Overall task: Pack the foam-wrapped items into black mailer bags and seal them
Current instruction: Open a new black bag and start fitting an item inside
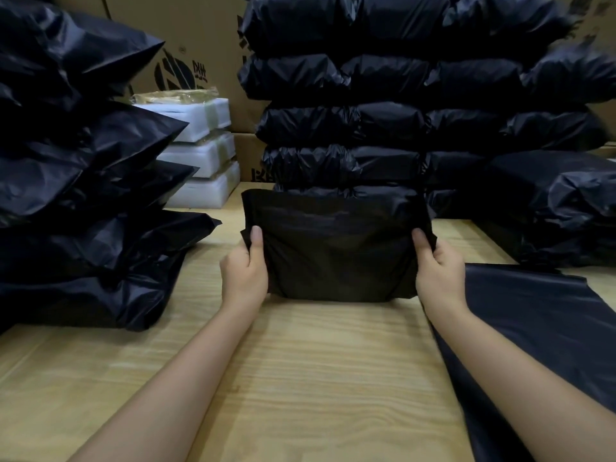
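A filled black mailer bag (336,248) stands on the wooden table (316,361) in front of me. My left hand (245,271) grips its left edge with the thumb on the front face. Its right edge is gripped the same way by my right hand (438,268). The bag's contents are hidden by the black plastic. White foam-wrapped items (200,155) are stacked at the back left.
Packed black bags are piled high at the left (76,181) and in a tall stack straight behind the held bag (416,105). Flat empty black mailers (540,338) lie at the right under my forearm. Cardboard boxes (186,38) form the backdrop.
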### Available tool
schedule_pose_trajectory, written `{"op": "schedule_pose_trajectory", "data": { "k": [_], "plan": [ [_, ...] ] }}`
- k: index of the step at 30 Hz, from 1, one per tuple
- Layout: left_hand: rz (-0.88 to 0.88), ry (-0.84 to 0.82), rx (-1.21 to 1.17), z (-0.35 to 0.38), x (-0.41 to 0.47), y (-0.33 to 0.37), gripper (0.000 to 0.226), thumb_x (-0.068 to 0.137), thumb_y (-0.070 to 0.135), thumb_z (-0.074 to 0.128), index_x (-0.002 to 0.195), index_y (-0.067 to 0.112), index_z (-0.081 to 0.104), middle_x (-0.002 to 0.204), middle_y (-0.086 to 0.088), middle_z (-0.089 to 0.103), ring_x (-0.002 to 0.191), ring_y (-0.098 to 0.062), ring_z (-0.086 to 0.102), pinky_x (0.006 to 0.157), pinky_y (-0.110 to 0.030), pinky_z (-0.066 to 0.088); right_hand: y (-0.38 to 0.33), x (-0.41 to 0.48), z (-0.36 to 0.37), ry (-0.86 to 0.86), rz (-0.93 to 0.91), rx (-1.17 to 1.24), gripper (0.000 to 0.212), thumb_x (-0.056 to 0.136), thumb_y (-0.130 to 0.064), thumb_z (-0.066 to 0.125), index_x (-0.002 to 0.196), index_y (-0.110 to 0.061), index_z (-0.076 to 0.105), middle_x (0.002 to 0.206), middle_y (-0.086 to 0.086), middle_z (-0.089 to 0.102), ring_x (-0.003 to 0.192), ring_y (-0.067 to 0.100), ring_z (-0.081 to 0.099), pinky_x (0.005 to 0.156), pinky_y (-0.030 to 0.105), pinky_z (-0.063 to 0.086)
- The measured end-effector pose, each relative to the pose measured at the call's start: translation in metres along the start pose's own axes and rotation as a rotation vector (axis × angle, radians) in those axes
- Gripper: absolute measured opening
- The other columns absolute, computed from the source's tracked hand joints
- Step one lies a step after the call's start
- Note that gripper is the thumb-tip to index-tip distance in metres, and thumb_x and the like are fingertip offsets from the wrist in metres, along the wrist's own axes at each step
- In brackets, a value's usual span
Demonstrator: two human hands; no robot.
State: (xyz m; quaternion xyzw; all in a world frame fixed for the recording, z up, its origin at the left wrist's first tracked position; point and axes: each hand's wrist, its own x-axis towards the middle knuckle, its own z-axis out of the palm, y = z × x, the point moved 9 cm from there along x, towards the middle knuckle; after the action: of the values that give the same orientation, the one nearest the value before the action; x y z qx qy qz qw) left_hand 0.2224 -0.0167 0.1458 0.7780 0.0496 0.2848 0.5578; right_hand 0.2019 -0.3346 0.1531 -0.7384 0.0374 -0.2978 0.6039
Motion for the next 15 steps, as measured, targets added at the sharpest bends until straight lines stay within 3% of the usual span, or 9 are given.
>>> {"op": "schedule_pose_trajectory", "data": {
  "k": [2,3,6,9,15],
  "plan": [
    [-0.027,0.013,-0.005,0.000,0.001,-0.001,0.055,0.100,0.042,0.035,0.053,0.015,0.025,0.047,0.003,0.029,0.046,-0.015,0.032,0.047,-0.032,0.024,0.001,0.003,0.001,0.029,0.040,-0.034,0.036,0.097,-0.039,0.048,0.073,-0.015,0.061,0.072,0.016,0.063,0.066,0.025,0.057,0.060,0.035,0.045],
    [-0.048,0.022,-0.011,0.000,0.001,-0.003,0.055,0.100,0.041,0.036,0.053,0.015,0.026,0.048,0.003,0.031,0.047,-0.015,0.033,0.048,-0.033,0.024,0.003,0.003,0.002,0.041,0.071,-0.045,0.041,0.097,-0.039,0.049,0.070,-0.009,0.057,0.068,0.021,0.055,0.063,0.027,0.051,0.059,0.035,0.040],
    [-0.157,0.027,-0.046,0.001,0.003,-0.016,0.052,0.100,0.037,0.038,0.055,0.010,0.038,0.058,-0.003,0.044,0.058,-0.021,0.044,0.058,-0.033,0.034,0.017,0.004,0.003,0.065,0.211,-0.078,0.049,0.096,-0.039,0.049,0.069,0.002,0.050,0.064,0.015,0.047,0.064,0.023,0.044,0.059,0.033,0.031],
    [-0.349,-0.027,-0.144,0.015,0.007,-0.038,0.041,0.098,0.034,0.043,0.070,0.006,0.050,0.076,-0.011,0.054,0.075,-0.025,0.052,0.070,-0.034,0.039,0.033,0.005,0.003,0.110,0.356,-0.075,0.040,0.098,-0.034,0.048,0.071,-0.004,0.047,0.067,0.009,0.041,0.065,0.023,0.039,0.057,0.032,0.026],
    [-0.606,-0.087,-0.291,0.033,0.000,-0.062,0.025,0.093,0.029,0.049,0.077,0.011,0.055,0.089,-0.011,0.060,0.085,-0.026,0.058,0.072,-0.034,0.043,0.055,-0.001,0.012,0.093,0.646,-0.021,0.024,0.096,-0.027,0.048,0.083,-0.007,0.050,0.074,0.008,0.046,0.065,0.021,0.041,0.054,0.030,0.030]
  ]
}}
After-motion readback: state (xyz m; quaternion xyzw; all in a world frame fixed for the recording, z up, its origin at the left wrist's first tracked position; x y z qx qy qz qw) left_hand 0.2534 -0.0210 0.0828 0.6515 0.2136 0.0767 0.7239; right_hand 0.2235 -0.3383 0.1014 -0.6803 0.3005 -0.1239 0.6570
